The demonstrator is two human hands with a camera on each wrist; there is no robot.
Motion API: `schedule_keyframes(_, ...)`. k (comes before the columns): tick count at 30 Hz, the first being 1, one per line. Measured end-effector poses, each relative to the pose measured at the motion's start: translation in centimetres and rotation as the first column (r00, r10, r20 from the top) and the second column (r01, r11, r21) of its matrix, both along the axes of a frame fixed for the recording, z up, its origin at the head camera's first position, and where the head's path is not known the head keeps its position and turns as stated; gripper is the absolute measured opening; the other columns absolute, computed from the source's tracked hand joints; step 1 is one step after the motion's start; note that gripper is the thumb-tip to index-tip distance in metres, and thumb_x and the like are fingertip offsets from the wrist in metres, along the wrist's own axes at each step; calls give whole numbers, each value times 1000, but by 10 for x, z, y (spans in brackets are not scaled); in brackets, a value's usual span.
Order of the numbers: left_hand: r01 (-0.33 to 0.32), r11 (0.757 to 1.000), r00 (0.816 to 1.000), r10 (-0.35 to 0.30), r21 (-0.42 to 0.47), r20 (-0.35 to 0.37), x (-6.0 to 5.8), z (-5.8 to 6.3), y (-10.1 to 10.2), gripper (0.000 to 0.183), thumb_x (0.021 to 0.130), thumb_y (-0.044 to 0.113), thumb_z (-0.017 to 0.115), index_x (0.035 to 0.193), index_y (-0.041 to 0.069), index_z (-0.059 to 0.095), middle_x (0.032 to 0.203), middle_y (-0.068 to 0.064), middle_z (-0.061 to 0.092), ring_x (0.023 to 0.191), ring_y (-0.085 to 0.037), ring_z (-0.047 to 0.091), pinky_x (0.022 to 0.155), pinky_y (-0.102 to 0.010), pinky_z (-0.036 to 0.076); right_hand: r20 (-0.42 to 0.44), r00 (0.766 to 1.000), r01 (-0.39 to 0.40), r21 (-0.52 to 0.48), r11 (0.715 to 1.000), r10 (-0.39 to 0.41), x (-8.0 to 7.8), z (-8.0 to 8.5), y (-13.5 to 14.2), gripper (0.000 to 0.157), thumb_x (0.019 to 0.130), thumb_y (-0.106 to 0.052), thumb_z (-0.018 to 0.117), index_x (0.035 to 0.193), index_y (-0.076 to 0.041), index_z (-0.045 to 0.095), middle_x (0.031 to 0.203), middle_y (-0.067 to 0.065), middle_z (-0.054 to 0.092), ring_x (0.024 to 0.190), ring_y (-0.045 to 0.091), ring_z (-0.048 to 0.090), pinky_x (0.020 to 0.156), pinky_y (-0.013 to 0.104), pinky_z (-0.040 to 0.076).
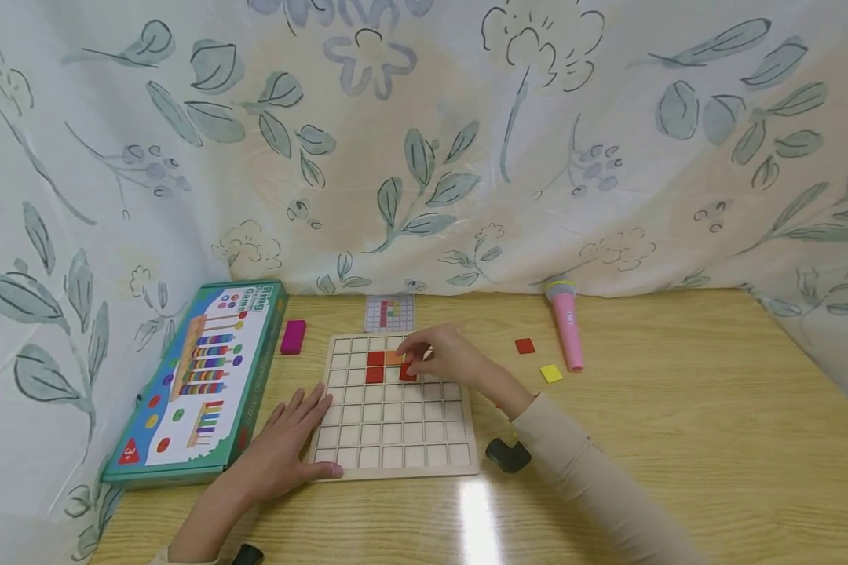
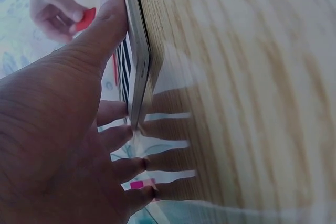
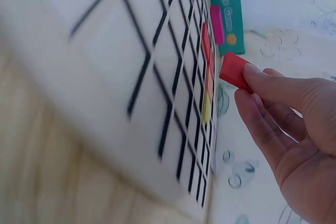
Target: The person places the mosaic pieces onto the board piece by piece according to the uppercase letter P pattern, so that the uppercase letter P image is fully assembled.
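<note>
My right hand (image 1: 447, 357) pinches a red square tile (image 3: 234, 71) between thumb and fingers, over the upper part of a wooden grid board (image 1: 393, 474). Two red tiles (image 1: 374, 375) and an orange tile (image 1: 392, 358) sit in cells beside it. The right wrist view also shows a yellow tile (image 3: 206, 108) in the grid, which the hand covers in the head view. With fingers spread, my left hand (image 1: 283, 451) rests along the board's left edge, its thumb (image 2: 112, 17) at the near corner.
Behind the board lies a pattern card (image 1: 389, 314). A magenta block (image 1: 293, 337) and a boxed ring game (image 1: 198, 384) are on the left. To the right lie a loose red tile (image 1: 524, 346), a yellow tile (image 1: 551, 373) and a pink toy microphone (image 1: 568, 326). A floral curtain (image 1: 424, 157) hangs behind.
</note>
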State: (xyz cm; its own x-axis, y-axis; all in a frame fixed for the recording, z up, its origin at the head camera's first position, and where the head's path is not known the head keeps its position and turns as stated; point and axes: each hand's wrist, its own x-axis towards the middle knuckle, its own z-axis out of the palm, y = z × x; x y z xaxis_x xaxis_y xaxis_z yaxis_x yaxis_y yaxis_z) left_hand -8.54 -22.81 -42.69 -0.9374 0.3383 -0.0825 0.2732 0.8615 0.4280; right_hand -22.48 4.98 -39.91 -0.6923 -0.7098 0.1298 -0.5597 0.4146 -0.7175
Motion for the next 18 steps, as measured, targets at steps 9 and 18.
schedule_keyframes(9,-8,1000,1000,8,6,0,0,-1,-1,106,76,66,69,152,2,33,161,-16,21,146,-45,13,115,-62,14,25,999,-48,-18,999,48,14,-6,-35,21,83,-2,77,104,-2,73,86,-1,68,79,8,61,71,18,53)
schedule_keyframes(18,-5,1000,1000,5,3,1,0,-2,-2,106,76,66,69,152,3,33,161,-16,21,146,-45,13,115,-62,14,-41,999,-17,112,994,22,22,-10,-58,18,86,-4,75,104,-6,74,87,-1,70,80,5,62,72,16,50)
